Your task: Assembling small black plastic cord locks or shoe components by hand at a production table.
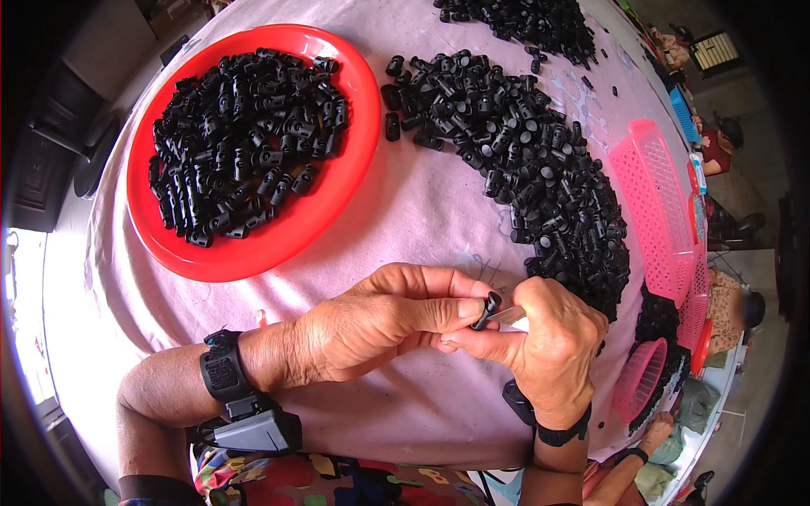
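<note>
Between the thumb and forefinger of my left hand (371,320) is a small black plastic cord lock (487,310). My right hand (548,346) meets it from the right, its fingers closed on a thin, pale, blade-like tool (510,316) whose tip is at or close to the cord lock. Most of that tool is hidden by the fingers. A red plate (253,268) at the upper left bears a heap of black cord locks (245,135). Beyond my right hand a long pile of loose black plastic parts (540,169) spreads over the pink cloth.
Another black pile (540,25) lies at the far edge. Pink perforated baskets (654,198) stand along the right side, with a smaller pink basket (641,379) nearer. A co-worker's hand (656,432) shows at the lower right. The pink tablecloth (396,228) is wrinkled.
</note>
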### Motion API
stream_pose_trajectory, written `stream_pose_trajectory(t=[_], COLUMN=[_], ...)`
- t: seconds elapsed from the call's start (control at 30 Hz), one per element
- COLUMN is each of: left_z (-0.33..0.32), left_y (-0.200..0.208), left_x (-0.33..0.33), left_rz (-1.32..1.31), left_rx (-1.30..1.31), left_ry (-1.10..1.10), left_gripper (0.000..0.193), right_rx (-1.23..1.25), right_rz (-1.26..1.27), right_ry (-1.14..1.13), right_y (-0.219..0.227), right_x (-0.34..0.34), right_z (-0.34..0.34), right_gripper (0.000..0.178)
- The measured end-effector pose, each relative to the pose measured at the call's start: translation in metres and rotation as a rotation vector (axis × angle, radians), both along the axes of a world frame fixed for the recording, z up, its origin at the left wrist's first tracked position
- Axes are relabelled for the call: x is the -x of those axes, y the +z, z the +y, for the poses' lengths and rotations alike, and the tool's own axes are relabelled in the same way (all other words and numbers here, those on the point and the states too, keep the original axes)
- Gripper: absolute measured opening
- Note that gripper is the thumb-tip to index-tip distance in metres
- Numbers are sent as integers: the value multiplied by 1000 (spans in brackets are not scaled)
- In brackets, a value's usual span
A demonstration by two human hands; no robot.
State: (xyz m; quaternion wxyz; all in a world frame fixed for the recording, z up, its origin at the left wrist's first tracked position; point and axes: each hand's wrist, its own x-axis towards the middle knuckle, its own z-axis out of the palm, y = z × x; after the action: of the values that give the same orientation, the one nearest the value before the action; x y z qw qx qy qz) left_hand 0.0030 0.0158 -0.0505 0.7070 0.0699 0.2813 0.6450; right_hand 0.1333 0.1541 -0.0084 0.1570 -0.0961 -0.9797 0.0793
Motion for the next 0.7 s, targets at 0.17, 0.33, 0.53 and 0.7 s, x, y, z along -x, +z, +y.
stream_pose_trajectory(t=[0.17,0.33,0.53,0.7], left_z=[0,0,0,0], left_y=[-3,-1,-2,-1], left_x=[0,0,0,0], left_rz=[7,-1,-5,-4], left_rx=[-9,-4,-10,-11], left_ry=[-3,-6,-13,-13], left_gripper=[25,26,26,26], right_rx=[4,24,30,19], right_rz=[20,32,24,23], right_ry=[-3,-7,-13,-7], right_y=[1,0,0,0], right_x=[1,1,1,0], right_z=[-1,-1,0,0], right_gripper=[58,58,58,58])
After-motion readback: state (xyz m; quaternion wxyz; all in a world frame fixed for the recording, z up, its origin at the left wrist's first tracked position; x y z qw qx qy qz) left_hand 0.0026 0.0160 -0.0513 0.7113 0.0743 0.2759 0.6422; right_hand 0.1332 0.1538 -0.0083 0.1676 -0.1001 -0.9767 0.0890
